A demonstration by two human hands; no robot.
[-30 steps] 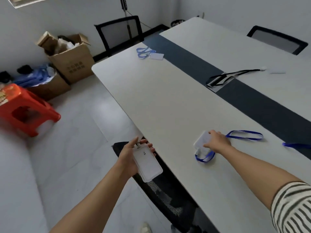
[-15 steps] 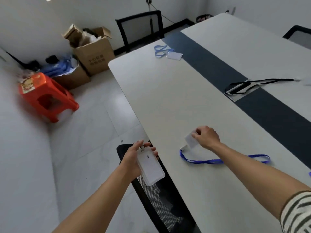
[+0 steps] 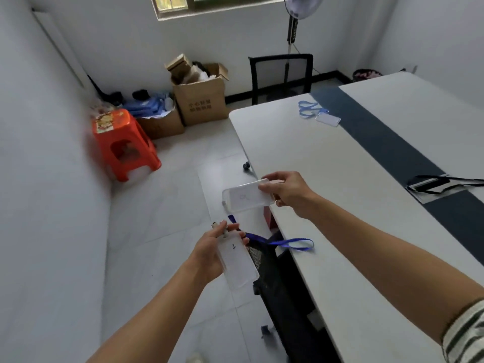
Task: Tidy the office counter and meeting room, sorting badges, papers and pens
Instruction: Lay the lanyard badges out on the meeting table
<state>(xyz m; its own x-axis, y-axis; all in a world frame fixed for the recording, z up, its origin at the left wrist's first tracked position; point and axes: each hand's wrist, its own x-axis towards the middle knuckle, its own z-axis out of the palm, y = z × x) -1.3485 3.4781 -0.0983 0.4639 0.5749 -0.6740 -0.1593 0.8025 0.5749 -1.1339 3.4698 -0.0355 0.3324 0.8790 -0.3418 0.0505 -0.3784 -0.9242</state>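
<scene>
While both badge holders hang over the floor and not over the meeting table [image 3: 340, 163], a drop is the first hazard to list.

Item 1: clear badge holder [image 3: 246, 196], held flat and sideways just off the table's near edge. Grip: the right hand [image 3: 290, 192] pinches one short end only, fingers curled round it, and the other end juts out unsupported. Risk: a slack pinch would let it tip and fall.

Item 2: blue lanyard [image 3: 290, 242], attached to item 1. It drops from the holder and passes close by the left hand [image 3: 209, 254]. Its loop lies on the table edge above the black mesh chair [image 3: 272, 268]. Risk: when the holder is carried off, the loop may drag over the edge and catch on the chair back, or tangle with item 3's clip.

Item 3: badge holder marked "3" [image 3: 237, 263], below and left of item 1, apart from it. Grip: the left hand's fingers are wrapped round its top, at the clip. Whether more holders lie beneath cannot be told. Risk: laying item 1 onto it could loosen that hold.

Uncollected: blue-lanyard badge [image 3: 327, 119] at the far end; black-lanyard badge [image 3: 429, 185] by the dark strip [image 3: 387, 142].
</scene>
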